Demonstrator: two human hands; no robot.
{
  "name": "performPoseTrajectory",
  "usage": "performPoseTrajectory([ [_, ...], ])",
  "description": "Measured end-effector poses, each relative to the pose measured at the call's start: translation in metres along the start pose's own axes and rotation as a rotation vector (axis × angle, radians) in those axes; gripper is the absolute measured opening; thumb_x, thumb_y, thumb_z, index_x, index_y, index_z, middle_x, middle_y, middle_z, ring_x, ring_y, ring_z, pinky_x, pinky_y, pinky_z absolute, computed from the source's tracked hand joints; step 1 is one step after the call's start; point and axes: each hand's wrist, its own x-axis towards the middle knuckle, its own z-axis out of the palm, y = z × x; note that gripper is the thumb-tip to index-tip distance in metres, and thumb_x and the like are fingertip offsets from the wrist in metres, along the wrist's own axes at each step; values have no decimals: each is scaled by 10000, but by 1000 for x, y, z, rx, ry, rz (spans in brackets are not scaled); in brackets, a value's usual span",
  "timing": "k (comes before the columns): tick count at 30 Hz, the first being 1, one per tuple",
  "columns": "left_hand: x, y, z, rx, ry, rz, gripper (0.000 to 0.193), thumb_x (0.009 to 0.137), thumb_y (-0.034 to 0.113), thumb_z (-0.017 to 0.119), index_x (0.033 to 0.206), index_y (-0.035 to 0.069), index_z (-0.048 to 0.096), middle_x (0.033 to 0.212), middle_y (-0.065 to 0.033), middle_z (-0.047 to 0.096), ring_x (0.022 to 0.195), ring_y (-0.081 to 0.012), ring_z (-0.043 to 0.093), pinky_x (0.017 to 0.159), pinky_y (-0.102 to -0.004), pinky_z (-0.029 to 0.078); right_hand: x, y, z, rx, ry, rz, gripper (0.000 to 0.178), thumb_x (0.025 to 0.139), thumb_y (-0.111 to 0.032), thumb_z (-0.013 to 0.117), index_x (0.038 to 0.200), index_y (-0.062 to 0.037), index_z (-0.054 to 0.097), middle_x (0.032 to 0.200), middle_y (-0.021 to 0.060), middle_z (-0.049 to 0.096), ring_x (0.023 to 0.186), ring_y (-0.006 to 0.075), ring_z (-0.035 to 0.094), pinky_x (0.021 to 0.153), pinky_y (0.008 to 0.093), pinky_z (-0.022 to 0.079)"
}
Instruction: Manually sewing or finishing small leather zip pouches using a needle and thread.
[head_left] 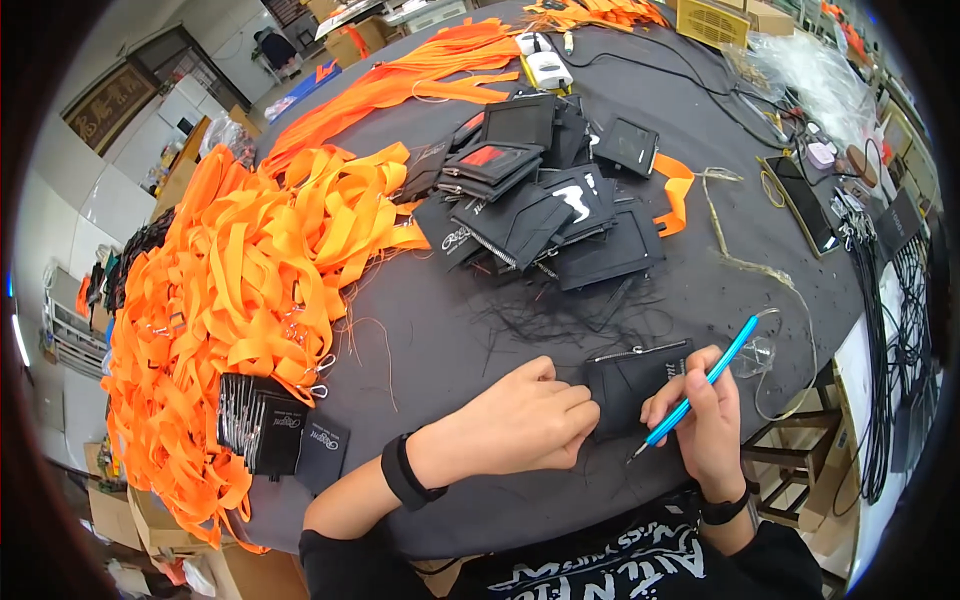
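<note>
A small black zip wallet [628,378] lies flat on the dark cloth near me, its zip along the far edge. My left hand [530,420] is closed in a fist beside the wallet's left side; whatever its curled fingers hold is hidden. Between the fingers of my right hand [712,425], over the wallet's right part, is a blue pen-shaped tool [733,352] with a thin metal tip. The tip points down and left, just off the wallet's near edge. From the tool's upper end runs a thin pale cord [800,300].
Black wallets [600,250] are heaped beyond my hands, with loose dark threads before them. Orange lanyards [255,260] cover the left side; a row of black wallets [262,425] stands against them. A phone-like black device [800,205] and cables lie at the right edge.
</note>
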Motion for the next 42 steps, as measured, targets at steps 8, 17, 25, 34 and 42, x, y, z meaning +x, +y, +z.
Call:
performPoseTrajectory([
  [8, -10, -7, -10, -226, -92, -132, 99, 829, 177, 678, 858, 124, 600, 788, -6, 600, 708, -196, 585, 712, -316, 417, -10, 9, 15, -168, 18, -190, 141, 1044, -175, 426, 1021, -68, 335, 832, 164, 649, 643, 136, 585, 616, 250, 485],
  [17, -7, -4, -31, -324, -191, -196, 109, 816, 116, 656, 901, 102, 588, 786, -7, 606, 693, -202, 590, 711, -321, 422, -6, 10, 19, -297, 2, -177, 160, 1052, -203, 403, 1006, -65, 335, 841, 159, 637, 633, 122, 559, 609, 236, 473],
  [25, -2, 0, -27, -321, -122, -164, 133, 787, 92, 657, 875, 100, 557, 771, -6, 600, 692, -215, 581, 696, -321, 424, -7, 13, 18, -333, 16, -195, 177, 1026, -176, 486, 1012, -28, 391, 811, 98, 628, 645, 65, 545, 581, 209, 465],
  [34, -2, 1, -21, -304, -42, -153, 203, 690, 44, 699, 858, 117, 612, 688, 31, 542, 598, -154, 517, 676, -288, 412, -8, 11, 18, -375, 7, -180, 173, 1016, -156, 508, 1020, -12, 413, 817, 98, 637, 659, 78, 569, 595, 224, 488],
  [42, -1, 2, -20, -306, -35, -145, 205, 686, 43, 695, 858, 120, 615, 688, 31, 541, 595, -150, 517, 673, -288, 411, -8, 11, 18, -365, 8, -175, 177, 1014, -158, 514, 1016, -10, 417, 819, 95, 637, 672, 77, 571, 605, 224, 492],
])
